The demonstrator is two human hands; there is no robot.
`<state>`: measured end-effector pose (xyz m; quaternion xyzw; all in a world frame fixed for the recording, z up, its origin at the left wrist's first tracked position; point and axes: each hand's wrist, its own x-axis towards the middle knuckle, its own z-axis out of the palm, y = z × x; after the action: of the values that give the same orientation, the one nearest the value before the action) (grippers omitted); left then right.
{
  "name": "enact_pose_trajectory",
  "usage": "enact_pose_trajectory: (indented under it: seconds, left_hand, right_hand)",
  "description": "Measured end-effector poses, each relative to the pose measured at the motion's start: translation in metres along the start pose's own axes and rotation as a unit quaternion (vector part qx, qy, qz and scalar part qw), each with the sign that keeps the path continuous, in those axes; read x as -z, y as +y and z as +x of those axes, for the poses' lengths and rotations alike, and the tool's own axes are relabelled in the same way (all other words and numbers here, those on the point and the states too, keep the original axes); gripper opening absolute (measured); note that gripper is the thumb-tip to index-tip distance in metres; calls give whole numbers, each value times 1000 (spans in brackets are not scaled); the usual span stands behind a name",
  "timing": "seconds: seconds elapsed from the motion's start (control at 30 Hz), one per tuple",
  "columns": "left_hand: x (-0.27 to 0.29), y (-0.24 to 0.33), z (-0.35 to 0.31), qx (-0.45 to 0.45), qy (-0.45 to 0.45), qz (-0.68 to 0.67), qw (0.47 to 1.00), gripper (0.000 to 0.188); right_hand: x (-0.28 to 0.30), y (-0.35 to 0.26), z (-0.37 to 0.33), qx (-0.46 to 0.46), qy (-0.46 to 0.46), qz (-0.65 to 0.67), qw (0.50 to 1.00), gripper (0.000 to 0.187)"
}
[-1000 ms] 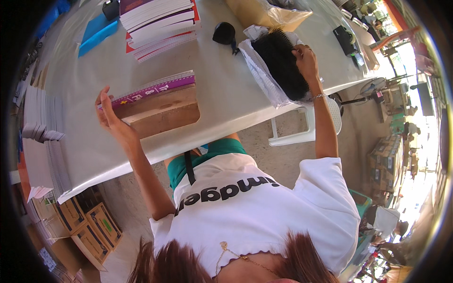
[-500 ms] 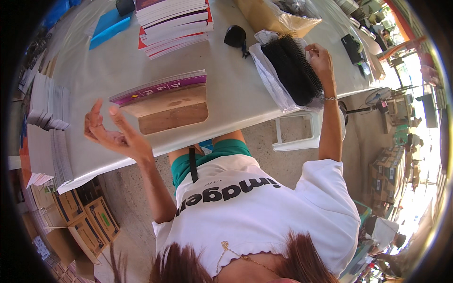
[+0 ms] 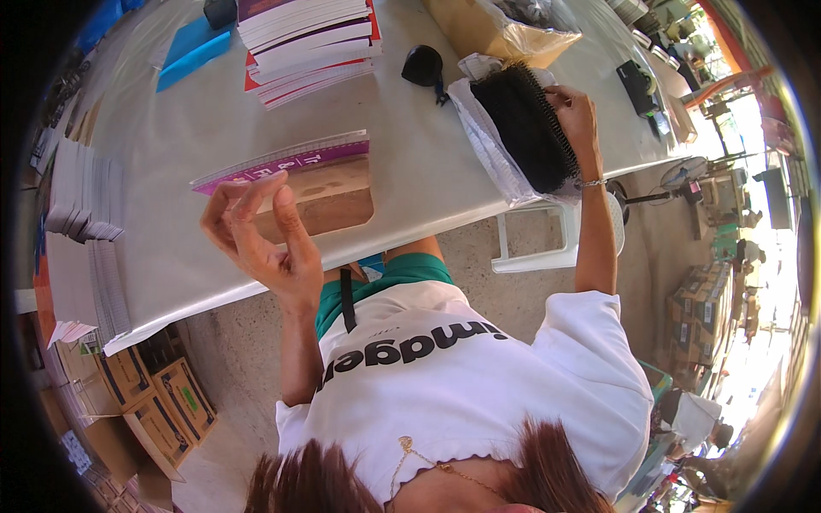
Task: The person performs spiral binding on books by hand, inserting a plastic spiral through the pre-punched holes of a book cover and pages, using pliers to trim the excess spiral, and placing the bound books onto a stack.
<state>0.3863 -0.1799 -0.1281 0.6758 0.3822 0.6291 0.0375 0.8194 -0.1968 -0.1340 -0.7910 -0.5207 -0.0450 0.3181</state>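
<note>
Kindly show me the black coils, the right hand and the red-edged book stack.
Black coils (image 3: 523,128): head view, bundle's middle.
Right hand (image 3: 578,124): head view, back of hand.
Red-edged book stack (image 3: 310,53): head view, page edges.

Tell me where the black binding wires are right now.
In the head view, the black binding wires lie right of centre on the table, in white wrapping, with the right hand at their right side.

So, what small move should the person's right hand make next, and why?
I'd suggest the right hand ease one strip from the black binding strips: its fingers are at the bundle's spiky edge, while the left hand looks empty near the purple booklet at the wooden block.
</note>
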Motion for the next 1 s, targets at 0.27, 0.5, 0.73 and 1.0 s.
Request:
enact_pose_trajectory:
  seconds: [0.27,0.5,0.73,1.0]
  left_hand:
    - [-11,12,3,-4,-35,-44,998,12]
    - [-17,11,-2,10,-52,-76,996,15]
    - [-15,14,-3,17,-36,-82,996,13]
    - [-16,22,-6,46,-76,-96,991,13]
  right_hand:
    - [-2,-19,-4,-4,-30,-27,999,20]
    - [-2,-7,-5,-18,-22,15,999,21]
    - [15,-30,-2,49,42,-38,997,19]
    - [14,2,3,-77,-151,276,946,30]
